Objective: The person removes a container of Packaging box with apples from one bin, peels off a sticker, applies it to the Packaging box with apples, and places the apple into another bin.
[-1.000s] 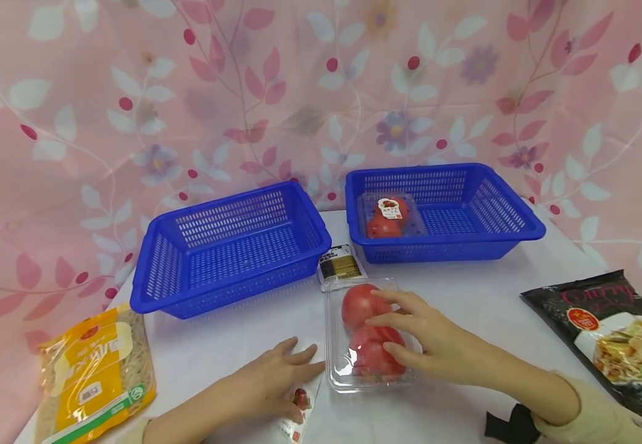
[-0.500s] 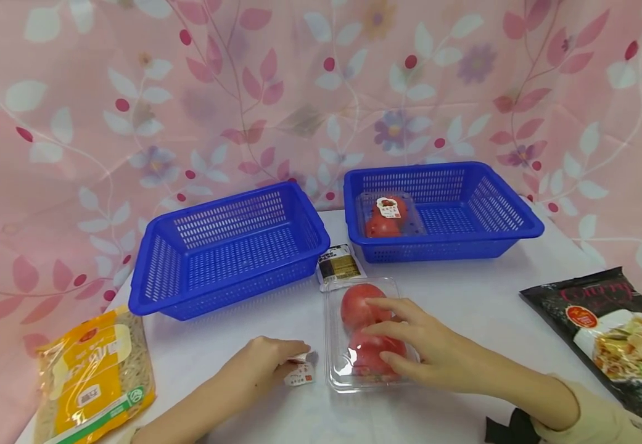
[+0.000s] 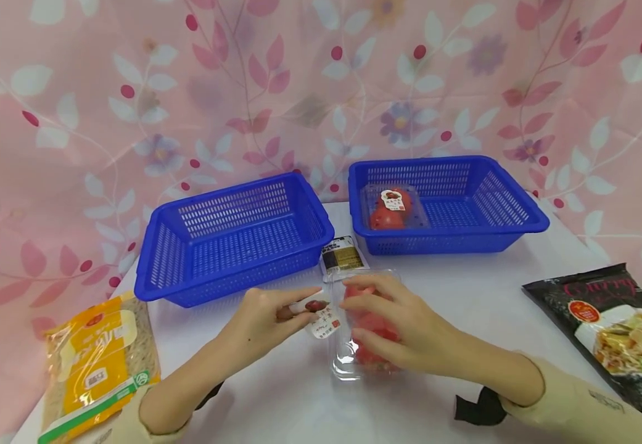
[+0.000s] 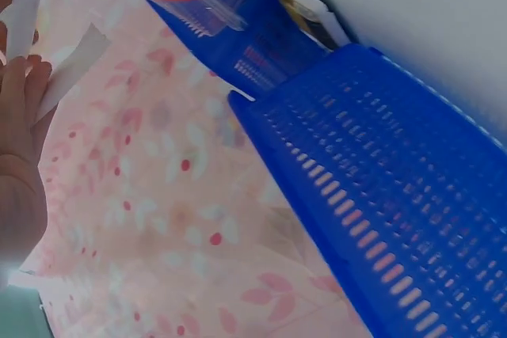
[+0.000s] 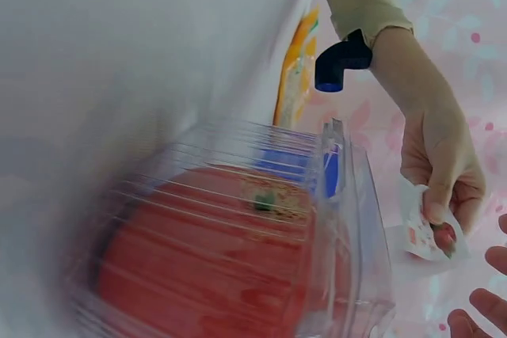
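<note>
My left hand (image 3: pixel 265 327) pinches a white label (image 3: pixel 325 322), printed with a red tomato picture and red lettering, between thumb and fingers. It is held up at the left side of a clear plastic clamshell box (image 3: pixel 345 369). Pale paper strips (image 4: pixel 75 73) stick out from the fingers in the left wrist view. Inside the box sit two red tomatoes (image 3: pixel 373 345). My right hand (image 3: pixel 409 327) is over the box lid, its fingers spread and slightly bent, partly covering the tomatoes. In the right wrist view its fingertips (image 5: pixel 495 306) appear beyond the box.
Two blue baskets (image 3: pixel 232 287) stand at the back; the right one holds a labelled tomato box (image 3: pixel 390 213). A small packet (image 3: pixel 344 254) lies between them. A yellow bag (image 3: pixel 98 364) lies at left, a black curry noodle bag (image 3: pixel 604 333) at right.
My left hand has picked the label up off the table and raised it toward the box. My right hand has shifted slightly left over the lid. The head view has tilted a little.
</note>
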Tool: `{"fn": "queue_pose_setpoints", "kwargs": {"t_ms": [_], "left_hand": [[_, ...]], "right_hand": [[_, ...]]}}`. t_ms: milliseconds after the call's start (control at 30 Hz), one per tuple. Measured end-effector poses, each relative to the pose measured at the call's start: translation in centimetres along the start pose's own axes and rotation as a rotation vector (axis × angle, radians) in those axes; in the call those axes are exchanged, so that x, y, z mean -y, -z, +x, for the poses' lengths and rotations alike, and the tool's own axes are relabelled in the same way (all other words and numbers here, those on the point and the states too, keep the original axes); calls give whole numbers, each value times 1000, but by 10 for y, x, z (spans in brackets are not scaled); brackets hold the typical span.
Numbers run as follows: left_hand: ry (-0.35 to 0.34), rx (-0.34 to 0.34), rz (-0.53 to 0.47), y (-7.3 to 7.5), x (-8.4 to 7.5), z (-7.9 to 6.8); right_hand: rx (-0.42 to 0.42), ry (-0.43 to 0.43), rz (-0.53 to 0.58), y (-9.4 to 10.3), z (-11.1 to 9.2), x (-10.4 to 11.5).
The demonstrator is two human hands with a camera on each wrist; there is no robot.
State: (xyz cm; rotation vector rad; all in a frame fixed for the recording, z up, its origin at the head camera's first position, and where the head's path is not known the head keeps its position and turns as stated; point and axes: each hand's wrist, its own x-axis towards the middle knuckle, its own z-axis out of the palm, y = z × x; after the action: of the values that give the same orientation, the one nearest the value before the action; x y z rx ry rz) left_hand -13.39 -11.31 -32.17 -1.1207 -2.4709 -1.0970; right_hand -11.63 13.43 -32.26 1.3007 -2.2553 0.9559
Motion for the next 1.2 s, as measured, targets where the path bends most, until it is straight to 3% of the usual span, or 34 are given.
{"fn": "queue_pose_setpoints", "kwargs": {"t_ms": [367, 767, 1033, 1200], "left_hand": [[23, 90, -104, -4, -18, 16], [-90, 29, -33, -7, -27, 22], [-25, 77, -59, -6, -30, 23], [63, 146, -169, -4, -30, 23]], "right_hand": [[-141, 59, 16, -5, 20, -7], [-155, 131, -15, -6, 25, -7], [-176, 219, -58, -5, 27, -9], [-243, 398, -169, -6, 29, -12]]}}
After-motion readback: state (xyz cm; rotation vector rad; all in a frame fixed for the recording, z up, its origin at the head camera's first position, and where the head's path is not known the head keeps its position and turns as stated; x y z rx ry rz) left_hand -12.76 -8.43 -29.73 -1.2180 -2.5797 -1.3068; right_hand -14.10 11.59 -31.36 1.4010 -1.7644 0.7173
